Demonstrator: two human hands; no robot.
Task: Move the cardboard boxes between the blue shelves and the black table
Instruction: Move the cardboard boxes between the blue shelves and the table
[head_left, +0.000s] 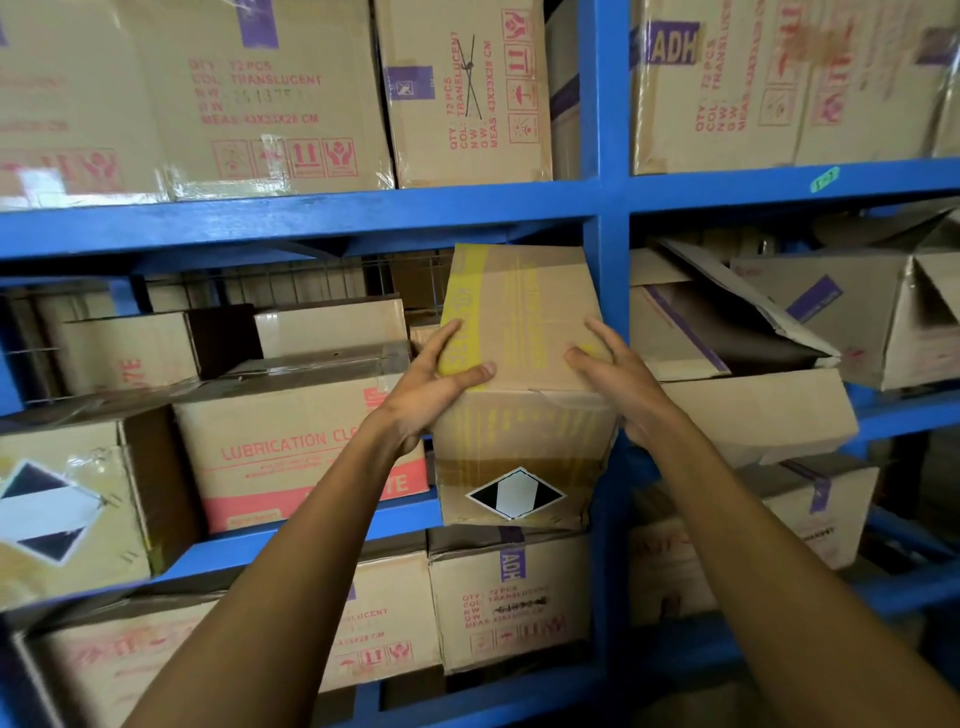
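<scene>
A cardboard box (519, 332) with yellow tape and a black-and-white diamond label sticks out of the middle blue shelf (311, 215), tilted with its front end lower. My left hand (441, 384) grips its left top edge, fingers over the yellow tape. My right hand (618, 379) presses against its right side, fingers spread on the top. The box sits just left of the blue upright post (605, 249). The black table is out of view.
A box marked "LUBRICATION" (291, 447) stands left of the held box, with several more behind it. An open, crushed box (737, 374) lies in the right bay. Sealed boxes (270, 93) fill the top shelf and the lower shelf (509, 597).
</scene>
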